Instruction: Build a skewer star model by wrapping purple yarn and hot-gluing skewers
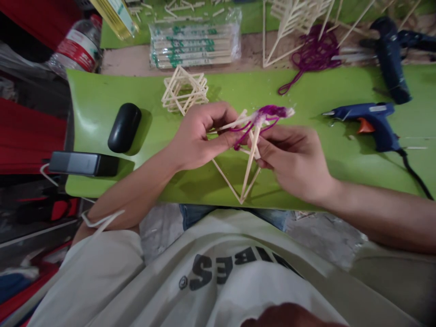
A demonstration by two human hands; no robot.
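Between my two hands I hold a frame of thin wooden sticks (251, 156), its pointed lower end near the table's front edge. Purple cord (270, 110) is wound about its top joint, and a loose strand hangs down beside my fingers. My left hand (207, 131) is closed, thumb and fingers pinching the frame's left side and the cord. On the other side, my right hand (293, 156) pinches the frame near its middle; some of those fingertips are hidden behind the sticks. Behind my left hand sits a woven-looking stack of sticks (185, 90).
A blue glue gun (371, 120) lies at right, a darker one (390, 61) behind it. Packaged chopsticks (194, 45), a purple cord pile (315, 50) and a larger stick structure (293, 18) are at the back. A black case (125, 127) and black box (83, 163) stand left.
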